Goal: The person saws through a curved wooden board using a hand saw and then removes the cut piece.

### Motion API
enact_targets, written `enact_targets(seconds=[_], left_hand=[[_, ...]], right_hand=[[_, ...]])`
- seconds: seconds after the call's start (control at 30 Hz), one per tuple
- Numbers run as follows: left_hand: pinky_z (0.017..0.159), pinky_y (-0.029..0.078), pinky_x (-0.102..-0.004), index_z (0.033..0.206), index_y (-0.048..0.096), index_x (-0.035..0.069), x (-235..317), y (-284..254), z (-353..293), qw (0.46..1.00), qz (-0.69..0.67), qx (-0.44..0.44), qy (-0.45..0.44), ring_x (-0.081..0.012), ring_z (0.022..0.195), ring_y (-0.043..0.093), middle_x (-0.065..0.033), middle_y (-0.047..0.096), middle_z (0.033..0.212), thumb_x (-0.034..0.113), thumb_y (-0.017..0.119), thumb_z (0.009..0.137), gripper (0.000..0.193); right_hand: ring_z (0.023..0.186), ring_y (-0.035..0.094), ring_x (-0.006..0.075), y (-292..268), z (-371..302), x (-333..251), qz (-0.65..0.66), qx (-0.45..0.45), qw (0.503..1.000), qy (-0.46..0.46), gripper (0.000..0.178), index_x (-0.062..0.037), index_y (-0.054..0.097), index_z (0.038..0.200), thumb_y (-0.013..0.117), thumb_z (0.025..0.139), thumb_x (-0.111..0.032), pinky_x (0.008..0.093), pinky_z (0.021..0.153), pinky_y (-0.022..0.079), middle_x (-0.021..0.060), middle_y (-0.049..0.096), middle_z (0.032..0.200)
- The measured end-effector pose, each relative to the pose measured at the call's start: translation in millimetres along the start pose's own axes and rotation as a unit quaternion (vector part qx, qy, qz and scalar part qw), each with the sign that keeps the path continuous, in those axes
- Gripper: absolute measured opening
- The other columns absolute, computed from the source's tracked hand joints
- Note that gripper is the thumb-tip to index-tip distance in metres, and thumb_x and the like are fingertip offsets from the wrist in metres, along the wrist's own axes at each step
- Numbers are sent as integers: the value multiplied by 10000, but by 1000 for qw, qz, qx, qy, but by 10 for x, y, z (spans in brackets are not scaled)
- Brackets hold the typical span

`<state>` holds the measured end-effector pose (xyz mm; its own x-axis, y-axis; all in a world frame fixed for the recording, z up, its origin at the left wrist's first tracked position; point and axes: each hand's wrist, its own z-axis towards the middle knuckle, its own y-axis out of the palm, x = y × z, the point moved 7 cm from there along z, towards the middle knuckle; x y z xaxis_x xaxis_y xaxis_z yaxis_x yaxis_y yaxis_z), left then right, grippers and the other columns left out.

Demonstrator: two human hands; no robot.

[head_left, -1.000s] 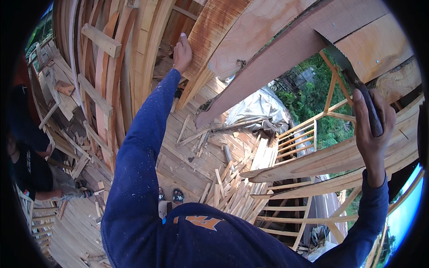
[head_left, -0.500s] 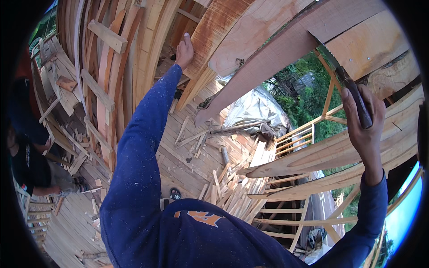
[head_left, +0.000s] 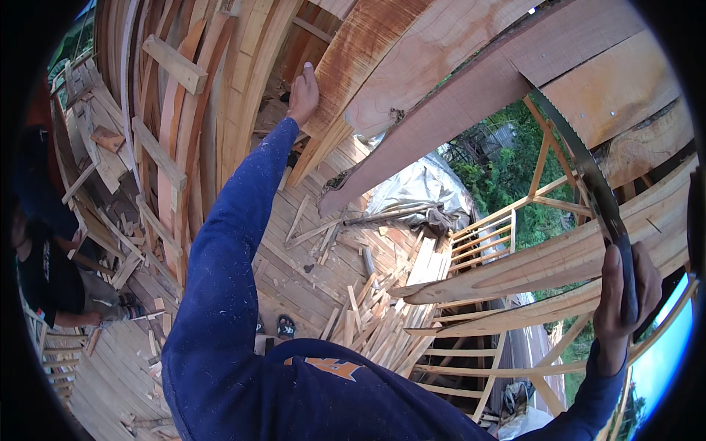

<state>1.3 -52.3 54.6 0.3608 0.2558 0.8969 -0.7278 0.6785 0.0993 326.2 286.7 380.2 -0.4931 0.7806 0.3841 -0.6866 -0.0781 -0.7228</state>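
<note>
Looks like a hand-sawing job, blade up at the brown plank (head_left: 448, 125)
Right hand (head_left: 644, 290), over at the right of the frame, is wrapped round the handle of the saw (head_left: 597, 187), whose far end meets the plank's edge in the upper right; can't tell how deep any cut goes. Left hand (head_left: 303, 97), upper left of centre, is against the end of a rust-streaked board (head_left: 360, 62), fingers mostly hidden, so no idea if it's gripping. I'd call this the cutting step; another stroke would want the blade lined up and that left arm braced.
</note>
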Motion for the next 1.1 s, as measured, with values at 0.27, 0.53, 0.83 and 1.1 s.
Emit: enact_targets(seconds=[0.27,0.53,0.83,1.1], left_hand=[[684,366,-496,676,492,-134,-185,143,-149,1000,1,-29,0,-470,761,541,-358,517,731,431,217,952,687],[794,359,-504,786,540,-130,86,248,6,999,16,-11,-35,-483,883,517,-361,541,863,458,185,942,704],[862,356,-483,884,550,-136,-193,95,21,998,19,-35,-55,-485,963,490,-356,541,951,450,189,939,690],[853,361,-506,852,558,-139,-2,-51,-54,999,30,-13,-18,-488,942,501,-352,551,902,434,207,934,676]], right_hand=[[560,449,138,485,439,122,5,91,991,-96,230,-16,613,861,666,815,-236,283,560,340,80,530,638],[465,416,145,-20,135,65,-35,44,998,-22,247,32,609,814,630,824,-214,282,487,324,65,482,561],[523,514,166,-345,-264,-138,-62,12,998,-26,321,68,596,862,556,858,-250,259,530,381,144,605,693],[613,465,152,23,50,-318,25,98,991,-87,237,4,608,864,682,793,-209,274,588,359,88,552,677]])
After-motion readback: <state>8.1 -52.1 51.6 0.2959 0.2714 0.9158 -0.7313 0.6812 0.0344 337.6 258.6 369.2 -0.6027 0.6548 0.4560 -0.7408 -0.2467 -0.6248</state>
